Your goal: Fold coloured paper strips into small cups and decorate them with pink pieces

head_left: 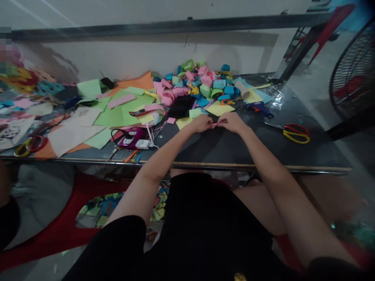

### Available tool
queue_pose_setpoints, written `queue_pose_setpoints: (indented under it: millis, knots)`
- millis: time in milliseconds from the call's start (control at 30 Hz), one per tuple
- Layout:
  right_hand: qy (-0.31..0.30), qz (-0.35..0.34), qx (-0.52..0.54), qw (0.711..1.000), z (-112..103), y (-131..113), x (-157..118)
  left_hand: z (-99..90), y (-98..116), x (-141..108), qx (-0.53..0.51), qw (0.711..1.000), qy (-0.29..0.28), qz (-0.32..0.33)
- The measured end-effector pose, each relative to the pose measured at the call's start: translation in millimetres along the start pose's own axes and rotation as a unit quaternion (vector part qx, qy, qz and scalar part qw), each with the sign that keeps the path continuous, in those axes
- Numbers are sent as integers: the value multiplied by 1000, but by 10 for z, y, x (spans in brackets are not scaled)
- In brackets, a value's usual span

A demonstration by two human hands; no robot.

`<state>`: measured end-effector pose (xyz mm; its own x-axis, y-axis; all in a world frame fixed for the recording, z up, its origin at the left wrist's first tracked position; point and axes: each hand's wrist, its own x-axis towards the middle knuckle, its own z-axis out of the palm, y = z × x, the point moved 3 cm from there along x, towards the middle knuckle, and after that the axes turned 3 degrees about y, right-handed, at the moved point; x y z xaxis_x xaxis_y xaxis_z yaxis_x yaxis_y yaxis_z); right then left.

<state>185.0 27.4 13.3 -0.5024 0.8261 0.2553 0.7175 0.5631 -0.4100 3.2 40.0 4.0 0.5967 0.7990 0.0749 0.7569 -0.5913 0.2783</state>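
Observation:
My left hand point(202, 123) and my right hand point(231, 121) meet above the dark table point(222, 150), both with fingers closed. Between their fingertips they pinch a small pink piece point(215, 125), one end in each hand. Yellow and pale green sheets lie just behind and beside my left hand. Farther back is a heap of small folded pieces point(206, 80) in pink, blue, green and yellow. A blue glue gun point(259, 108) lies to the right of my right hand, and scissors with red and yellow handles point(296, 133) rest farther right.
A purple power socket point(133, 137) with a white plug sits left of my left arm, near the table edge. Coloured sheets point(117, 109) and a second pair of scissors point(31, 145) lie farther left. A black fan point(354, 74) stands at right. A person's arm shows at far left.

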Motion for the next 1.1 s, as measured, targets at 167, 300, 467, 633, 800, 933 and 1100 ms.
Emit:
queue_pose_setpoints:
  millis: [167, 300, 467, 633, 800, 933, 1100]
  knots:
    - [41, -9, 17, 999, 151, 60, -126, 159, 13, -104, -55, 994, 90, 27]
    - [33, -4, -16, 999, 218, 57, -150, 217, -31, -145, -94, 982, 162, 13]
    - [40, 21, -43, 998, 224, 48, -122, 241, -150, -112, -113, 972, 202, -44]
    - [71, 35, -51, 996, 201, 79, -157, 238, -191, -130, -135, 968, 206, -38]
    - [65, 36, -118, 990, 184, 41, -188, 257, -177, -111, -137, 970, 195, -56]
    - [27, -40, -165, 985, 226, -104, -192, 278, -156, -96, -126, 966, 212, -80]
    - [-8, -73, -173, 982, 233, -241, -198, 262, -95, -153, -79, 972, 215, -50]
